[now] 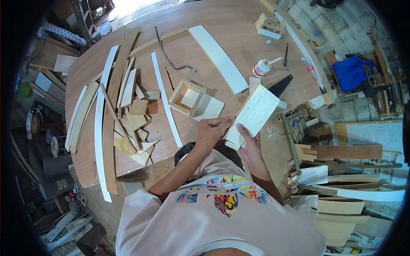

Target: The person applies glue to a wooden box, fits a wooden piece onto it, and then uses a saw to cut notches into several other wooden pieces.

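Observation:
A white-faced wooden board (258, 112) is held up at a tilt near the table's front edge. My right hand (251, 147) grips its lower end, thumb on the white face. At its left edge, my left hand (213, 131) has its fingers pinched together; whether something small is between them cannot be made out. Behind the board lies a saw with a black blade (280, 86). Just left of the board sits a small open wooden box (187, 97), with a white panel (209, 106) beside it. A white glue jar (261, 68) with a stick across its top stands beyond.
Long white strips (99, 123) and wood offcuts (137, 112) cover the left of the table (171, 15). A wide white board (218, 57) and a bent metal bar (164, 49) lie mid-table. A small wooden frame piece (270, 25) stands far right; a blue bag (351, 72) is beyond.

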The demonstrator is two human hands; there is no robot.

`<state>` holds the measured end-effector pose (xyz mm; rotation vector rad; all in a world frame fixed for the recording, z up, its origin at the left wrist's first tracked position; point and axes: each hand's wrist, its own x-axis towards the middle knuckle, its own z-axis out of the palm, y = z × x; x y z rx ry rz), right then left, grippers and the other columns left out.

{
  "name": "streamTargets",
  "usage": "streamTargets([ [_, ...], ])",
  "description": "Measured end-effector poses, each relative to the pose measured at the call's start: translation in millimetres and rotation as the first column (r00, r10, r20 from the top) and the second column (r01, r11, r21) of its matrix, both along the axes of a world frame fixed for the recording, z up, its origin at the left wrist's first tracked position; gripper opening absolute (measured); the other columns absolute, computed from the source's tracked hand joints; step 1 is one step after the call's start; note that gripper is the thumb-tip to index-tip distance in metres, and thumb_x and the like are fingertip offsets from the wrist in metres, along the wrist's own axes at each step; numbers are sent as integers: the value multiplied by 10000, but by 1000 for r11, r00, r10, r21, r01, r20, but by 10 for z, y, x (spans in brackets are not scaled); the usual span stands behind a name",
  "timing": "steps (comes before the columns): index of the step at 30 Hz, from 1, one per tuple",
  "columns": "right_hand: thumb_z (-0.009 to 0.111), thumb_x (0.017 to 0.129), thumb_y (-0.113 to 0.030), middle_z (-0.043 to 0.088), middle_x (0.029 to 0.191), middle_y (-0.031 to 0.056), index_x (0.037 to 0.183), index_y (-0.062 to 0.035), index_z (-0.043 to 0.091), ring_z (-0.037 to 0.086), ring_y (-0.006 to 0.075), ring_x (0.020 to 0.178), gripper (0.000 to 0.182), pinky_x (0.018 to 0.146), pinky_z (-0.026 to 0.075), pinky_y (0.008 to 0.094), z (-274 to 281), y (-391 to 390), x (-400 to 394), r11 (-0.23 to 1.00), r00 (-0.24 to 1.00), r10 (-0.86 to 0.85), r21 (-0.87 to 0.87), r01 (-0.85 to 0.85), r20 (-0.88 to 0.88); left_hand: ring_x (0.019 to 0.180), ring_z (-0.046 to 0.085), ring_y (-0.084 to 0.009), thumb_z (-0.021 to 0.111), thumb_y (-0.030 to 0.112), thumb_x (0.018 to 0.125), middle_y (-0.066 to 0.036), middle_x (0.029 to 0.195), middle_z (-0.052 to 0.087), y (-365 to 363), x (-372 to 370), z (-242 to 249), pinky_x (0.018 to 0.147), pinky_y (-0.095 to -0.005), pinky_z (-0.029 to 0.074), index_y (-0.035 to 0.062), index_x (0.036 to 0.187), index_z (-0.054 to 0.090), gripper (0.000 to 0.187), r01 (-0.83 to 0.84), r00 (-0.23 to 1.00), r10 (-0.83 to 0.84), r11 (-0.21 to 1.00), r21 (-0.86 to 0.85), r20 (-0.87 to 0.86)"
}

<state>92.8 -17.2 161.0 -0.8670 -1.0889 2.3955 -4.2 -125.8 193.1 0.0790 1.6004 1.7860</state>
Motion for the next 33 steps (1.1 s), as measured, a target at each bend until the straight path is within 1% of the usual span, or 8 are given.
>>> streamTargets([
  [3, 714, 801, -62, 601, 1104, 92, 1178, -30, 525, 585, 173, 1027, 422, 882, 470, 309, -4, 16, -8, 1000, 1000, -1, -13, 1, -7, 533, 400, -36, 684, 175, 843, 56, 583, 506, 16, -34, -21, 504, -190, 320, 27, 747, 699, 178, 11, 989, -15, 999, 31, 145],
  [6, 715, 800, -58, 601, 1101, 86, 1175, -36, 528, 581, 167, 1029, 419, 885, 465, 304, -33, 35, -18, 999, 999, -2, -32, 1, -39, 661, 457, -50, 690, 208, 837, 35, 727, 558, 44, -59, -181, 621, -186, 360, 38, 925, 675, 192, 25, 967, -68, 984, 175, 247],
  [8, 713, 801, -55, 601, 1101, 81, 1174, -40, 531, 579, 162, 1030, 416, 884, 464, 301, -39, 35, -25, 999, 999, -1, -36, -1, -53, 831, 495, -103, 666, 319, 843, -18, 947, 575, 60, -72, -239, 753, -232, 379, 62, 1112, 581, 382, 90, 935, -144, 980, 176, 325],
  [11, 715, 803, -59, 603, 1097, 68, 1176, -48, 534, 576, 151, 1028, 414, 879, 465, 297, -34, 30, -41, 999, 998, 7, 32, -5, -65, 983, 481, -157, 609, 419, 850, -53, 1096, 523, 44, -68, 65, 859, -295, 377, 72, 1184, 495, 494, 157, 828, -238, 968, 197, 507],
  [17, 673, 847, -86, 538, 1191, 66, 1279, -93, 425, 518, 182, 1134, 498, 939, 448, 357, -79, -29, -110, 988, 995, 86, 131, -80, -45, 1107, 467, -176, 560, 424, 865, -61, 1120, 515, 66, 2, -17, 931, -336, 373, 65, 1159, 495, 469, -13, 857, -162, 942, 335, 489],
  [24, 736, 816, -251, 614, 1105, 63, 1174, -29, 551, 558, 136, 1041, 460, 882, 446, 283, -108, -179, -181, 971, 997, -55, 235, 40, 60, 1011, 514, -158, 591, 385, 847, -35, 1055, 540, 57, -42, -222, 891, -321, 392, 62, 1108, 524, 420, -64, 884, -72, 960, 273, 462],
  [26, 735, 817, -270, 618, 1092, 56, 1164, -32, 561, 556, 127, 1031, 455, 872, 443, 277, -123, -196, -180, 964, 996, -34, 265, 9, 88, 712, 492, -94, 623, 304, 850, 13, 758, 515, 85, -70, -231, 643, -229, 368, 78, 843, 609, 227, -190, 862, 60, 959, 212, 504],
  [33, 705, 844, -252, 570, 1152, 41, 1218, -41, 509, 513, 108, 1058, 472, 906, 407, 264, -145, -234, -128, 941, 982, 126, 295, -163, 138, 765, 512, -114, 633, 359, 822, -7, 814, 529, 48, -122, -364, 688, -255, 396, 61, 925, 582, 319, -123, 892, 45, 982, 144, 450],
])
